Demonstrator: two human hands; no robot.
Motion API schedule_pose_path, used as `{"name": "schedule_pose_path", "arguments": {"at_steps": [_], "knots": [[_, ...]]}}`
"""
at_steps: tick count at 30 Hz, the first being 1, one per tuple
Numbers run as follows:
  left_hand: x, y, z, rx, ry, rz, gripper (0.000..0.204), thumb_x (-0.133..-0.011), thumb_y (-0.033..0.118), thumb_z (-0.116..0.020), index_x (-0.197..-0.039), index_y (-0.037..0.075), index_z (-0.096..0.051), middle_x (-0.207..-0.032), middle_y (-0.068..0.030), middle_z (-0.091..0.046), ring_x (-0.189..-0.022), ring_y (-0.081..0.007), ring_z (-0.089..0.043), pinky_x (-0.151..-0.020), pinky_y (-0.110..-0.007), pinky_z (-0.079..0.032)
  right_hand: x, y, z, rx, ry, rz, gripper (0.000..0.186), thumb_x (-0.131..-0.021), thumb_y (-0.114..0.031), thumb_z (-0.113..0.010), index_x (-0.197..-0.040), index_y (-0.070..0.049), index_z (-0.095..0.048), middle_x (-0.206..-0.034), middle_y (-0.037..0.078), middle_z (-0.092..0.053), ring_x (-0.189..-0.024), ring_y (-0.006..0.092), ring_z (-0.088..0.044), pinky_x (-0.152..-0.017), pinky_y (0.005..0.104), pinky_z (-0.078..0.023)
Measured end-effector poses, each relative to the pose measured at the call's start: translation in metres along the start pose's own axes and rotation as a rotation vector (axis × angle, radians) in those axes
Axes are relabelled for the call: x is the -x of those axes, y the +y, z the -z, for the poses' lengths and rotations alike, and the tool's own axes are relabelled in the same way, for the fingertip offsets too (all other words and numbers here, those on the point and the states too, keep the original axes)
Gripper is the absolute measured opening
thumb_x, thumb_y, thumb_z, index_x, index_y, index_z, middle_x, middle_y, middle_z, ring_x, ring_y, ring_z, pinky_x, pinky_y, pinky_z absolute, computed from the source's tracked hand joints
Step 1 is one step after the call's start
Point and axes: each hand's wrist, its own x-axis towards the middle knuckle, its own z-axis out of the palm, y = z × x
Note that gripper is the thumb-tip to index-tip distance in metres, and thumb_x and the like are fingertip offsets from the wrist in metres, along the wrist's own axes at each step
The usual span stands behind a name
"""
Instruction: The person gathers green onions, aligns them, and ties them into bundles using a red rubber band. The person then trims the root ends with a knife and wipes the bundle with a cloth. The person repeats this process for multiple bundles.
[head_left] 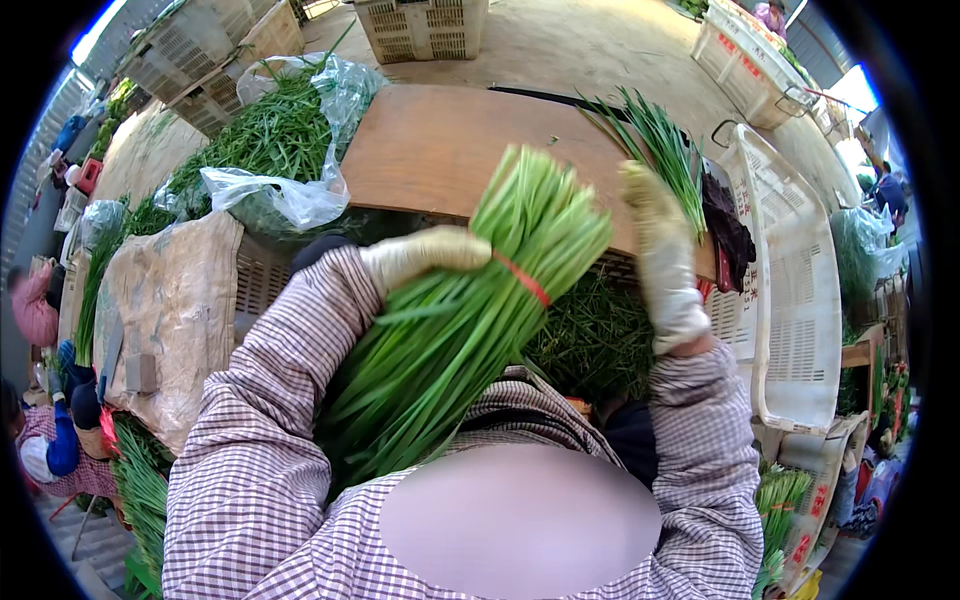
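A thick bunch of garlic chives (430, 350), pale at the cut ends and green along the leaves, slants across my front. A red band (522, 278) goes round it near the pale end. My left hand (428, 256), in a cream glove, is closed on the bunch beside the band. Over the right part of the wooden board (440, 135) is my right hand (655, 205), gloved too and apart from the bunch; motion smears its fingers. Just beyond it, a small loose heap of chives (665, 150) lies on the board's right end.
Loose greens (270, 125) spill from a clear plastic bag at the far left. Trimmings (590, 335) lie below the board. A white plastic crate (790, 280) stands at the right, and a covered crate (165, 310) at the left. Another person (60, 445) sits at the left edge.
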Motion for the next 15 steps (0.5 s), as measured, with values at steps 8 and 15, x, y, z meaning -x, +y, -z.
{"name": "schedule_pose_path", "arguments": {"at_steps": [8,15], "knots": [[-0.004,0.107,-0.027,-0.045,0.03,-0.557,0.048,-0.085,0.036,-0.061,-0.115,-0.002,-0.053,-0.1,-0.0141,-0.065,-0.085,-0.0214,-0.067,-0.073,-0.033,-0.058,0.027,-0.062,-0.017,0.134,-0.18,0.24,0.039,-0.083,-0.017,-0.065,-0.118,-0.003,-0.055,-0.087,0.012,-0.065,-0.072,0.0226,-0.063,-0.066,0.0288,-0.049],[-0.023,0.098,-0.023,0.193,0.204,-0.741,0.045,-0.083,0.025,-0.065,-0.114,-0.004,-0.051,-0.097,-0.0147,-0.064,-0.081,-0.0218,-0.067,-0.071,-0.034,-0.058,0.046,-0.075,0.04,0.823,-0.266,0.883,0.008,-0.077,-0.015,-0.063,-0.077,-0.008,-0.058,-0.058,0.005,-0.055,-0.05,0.0232,-0.057,-0.047,0.0355,-0.043]]}}
